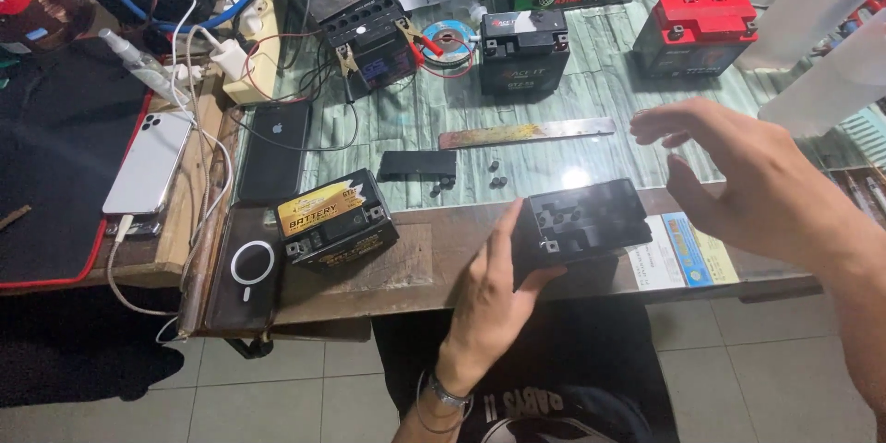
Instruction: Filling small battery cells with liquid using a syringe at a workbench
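Note:
A small black battery (583,219) stands at the front edge of the glass-topped table (415,120). My left hand (487,300) presses against its left side, thumb up along the case and fingers under its front. My right hand (748,175) hovers open just right of and above the battery, fingers spread, not touching it. Behind the battery lie a black cap strip (418,163) and several small black plugs (496,175).
Another black battery with a yellow label (337,220) sits to the left, by a round wireless charger (251,263). Two phones (275,149) (150,164), a metal ruler (526,133), three more batteries at the back, cables and boxes crowd the table.

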